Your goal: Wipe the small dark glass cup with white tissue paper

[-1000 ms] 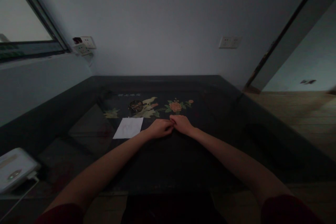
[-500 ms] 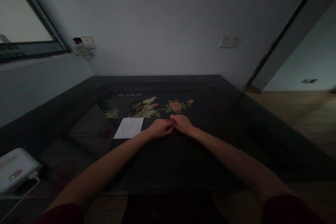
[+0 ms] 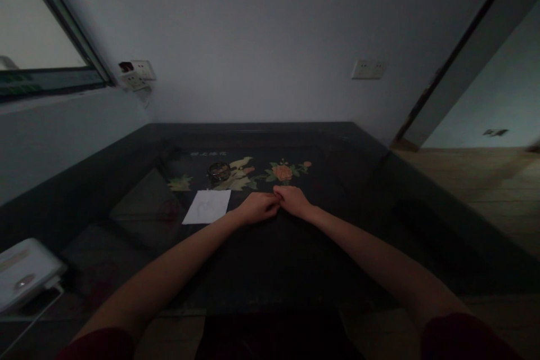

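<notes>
My left hand point(image 3: 259, 207) and my right hand point(image 3: 292, 201) rest together on the dark tabletop point(image 3: 270, 270). Both are closed, with the fingers curled in and the knuckles touching in the middle. No object shows in either hand, though the palms are turned out of sight. Left of my left hand lies a white sheet of paper point(image 3: 206, 206) with faint marks on it. Just beyond the paper sits a small round, dark, see-through object point(image 3: 219, 171), perhaps a glass dish or a coil; the dim light hides its kind.
Flowers point(image 3: 282, 172) are printed on the table's surface. A white device point(image 3: 29, 270) with a cable point(image 3: 36, 318) stands at the near left edge. A wall with sockets point(image 3: 368, 70) rises behind the table, and a window point(image 3: 42, 17) is at the left.
</notes>
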Demonstrator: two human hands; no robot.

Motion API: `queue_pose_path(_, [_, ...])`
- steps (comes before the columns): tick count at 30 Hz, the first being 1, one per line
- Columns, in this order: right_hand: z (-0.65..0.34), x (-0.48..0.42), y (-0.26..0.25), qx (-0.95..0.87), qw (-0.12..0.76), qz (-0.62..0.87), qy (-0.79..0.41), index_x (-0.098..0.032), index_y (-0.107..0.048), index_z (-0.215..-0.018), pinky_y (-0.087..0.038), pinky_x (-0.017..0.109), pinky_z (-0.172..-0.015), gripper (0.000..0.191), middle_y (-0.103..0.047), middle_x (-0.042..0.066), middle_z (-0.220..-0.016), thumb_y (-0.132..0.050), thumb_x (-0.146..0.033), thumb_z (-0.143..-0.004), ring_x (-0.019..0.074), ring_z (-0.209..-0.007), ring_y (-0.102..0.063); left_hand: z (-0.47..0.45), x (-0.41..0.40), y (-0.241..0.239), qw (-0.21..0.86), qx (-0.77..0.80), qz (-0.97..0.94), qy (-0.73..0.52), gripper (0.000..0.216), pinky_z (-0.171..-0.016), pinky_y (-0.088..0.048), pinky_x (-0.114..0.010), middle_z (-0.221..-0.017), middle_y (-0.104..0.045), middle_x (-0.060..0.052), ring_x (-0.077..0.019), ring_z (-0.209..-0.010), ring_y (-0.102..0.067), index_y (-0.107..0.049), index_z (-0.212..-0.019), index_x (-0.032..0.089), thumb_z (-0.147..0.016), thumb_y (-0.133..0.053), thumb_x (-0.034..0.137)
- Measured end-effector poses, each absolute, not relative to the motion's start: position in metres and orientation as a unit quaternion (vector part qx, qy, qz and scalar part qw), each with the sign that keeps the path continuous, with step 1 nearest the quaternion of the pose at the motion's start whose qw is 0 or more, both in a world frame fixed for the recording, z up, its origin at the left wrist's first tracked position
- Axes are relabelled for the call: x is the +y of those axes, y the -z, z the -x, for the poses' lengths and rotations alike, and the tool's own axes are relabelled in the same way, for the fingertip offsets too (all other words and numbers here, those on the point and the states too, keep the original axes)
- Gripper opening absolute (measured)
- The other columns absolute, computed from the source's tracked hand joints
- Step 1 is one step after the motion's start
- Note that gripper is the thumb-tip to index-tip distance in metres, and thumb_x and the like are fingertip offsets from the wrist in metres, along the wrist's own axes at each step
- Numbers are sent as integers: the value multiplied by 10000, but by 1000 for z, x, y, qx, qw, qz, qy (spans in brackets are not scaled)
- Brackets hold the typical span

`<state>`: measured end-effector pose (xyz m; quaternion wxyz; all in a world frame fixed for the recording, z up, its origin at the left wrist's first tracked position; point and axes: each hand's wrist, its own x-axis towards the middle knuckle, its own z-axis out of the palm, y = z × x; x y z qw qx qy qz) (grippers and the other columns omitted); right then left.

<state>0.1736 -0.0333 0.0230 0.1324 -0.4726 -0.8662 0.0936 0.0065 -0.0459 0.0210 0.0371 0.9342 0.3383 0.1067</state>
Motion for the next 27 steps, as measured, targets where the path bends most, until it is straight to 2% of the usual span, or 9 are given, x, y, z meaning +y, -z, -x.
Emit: queue_pose_path(27, [-174,-34,-24,-868,128,472,-88,-202,-532,-763,-218,255,-565,109,-620,5,-767,-458,-125,-788,137,-682,-511,-8,-48,-24,45,346,-932,-98,182,-647,-431,-231,-880,-676,-52,-161,-775,-632,-619,-847,168,-874,-449,227])
